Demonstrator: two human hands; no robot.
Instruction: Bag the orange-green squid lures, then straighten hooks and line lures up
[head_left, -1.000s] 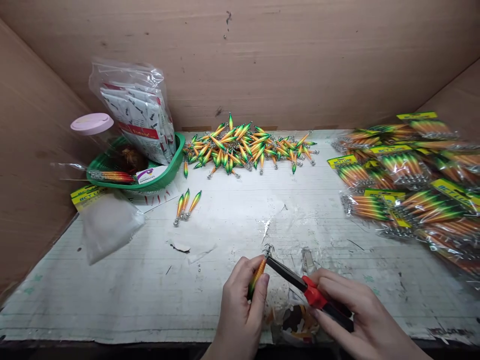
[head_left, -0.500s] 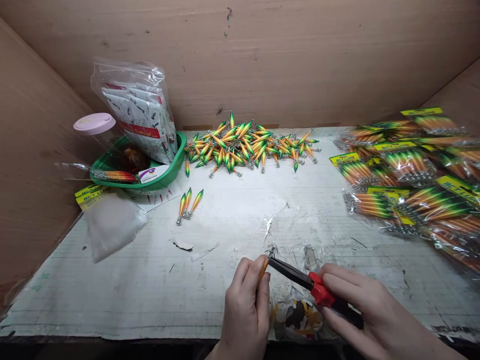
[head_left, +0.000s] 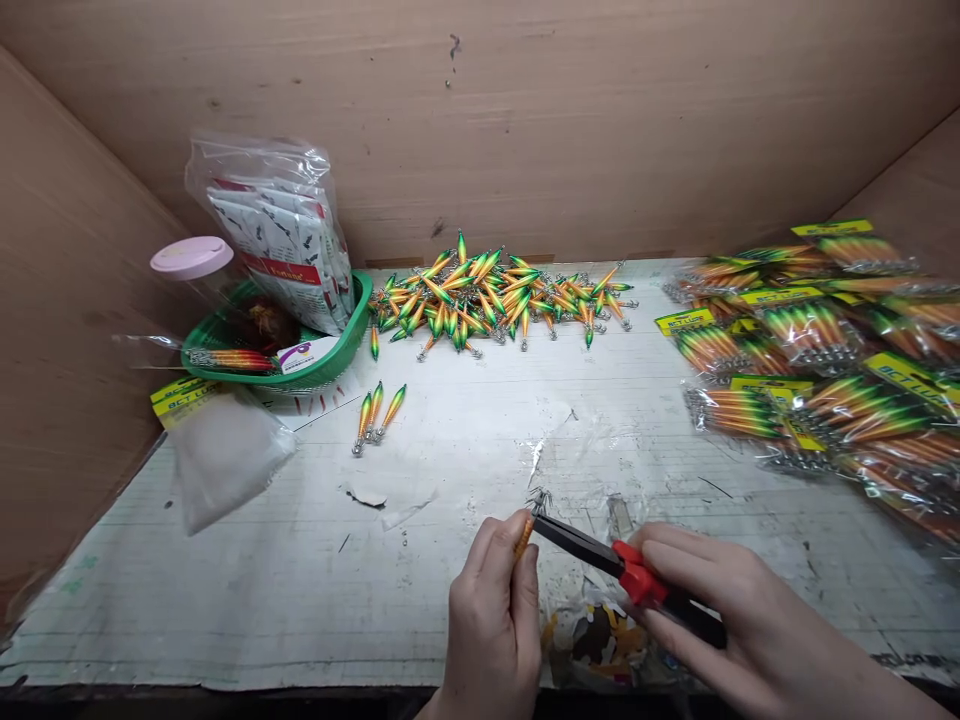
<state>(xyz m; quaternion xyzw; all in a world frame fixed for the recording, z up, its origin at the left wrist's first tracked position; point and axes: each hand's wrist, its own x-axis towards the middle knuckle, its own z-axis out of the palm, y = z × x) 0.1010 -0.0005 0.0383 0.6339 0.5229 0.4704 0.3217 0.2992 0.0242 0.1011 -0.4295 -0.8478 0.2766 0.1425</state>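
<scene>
My left hand [head_left: 495, 600] is closed around an orange fishing lure [head_left: 523, 540], its hook crown [head_left: 540, 498] pointing up and away from me. Most of the lure's body is hidden by my fingers. In my right hand [head_left: 720, 600] are long-nosed pliers [head_left: 637, 575] with red and black handles. Their dark jaws touch the lure at the base of the hooks. Ahead and to the left, three green and orange lures [head_left: 377, 412] lie together on the white table. A larger heap of loose lures [head_left: 480, 295] rests against the back wall.
A green basket [head_left: 352, 340] at left holds bagged packets [head_left: 289, 250], a pink-lidded jar [head_left: 192, 258] and a packet of lures. Clear bags [head_left: 232, 460] lie before it. Packed lures [head_left: 810, 330] are piled at right. A bag of scraps [head_left: 604, 640] is near the front edge.
The view has shifted slightly. Both hands keep nearly the same pose, with the pliers still at the hook end of the lure.
</scene>
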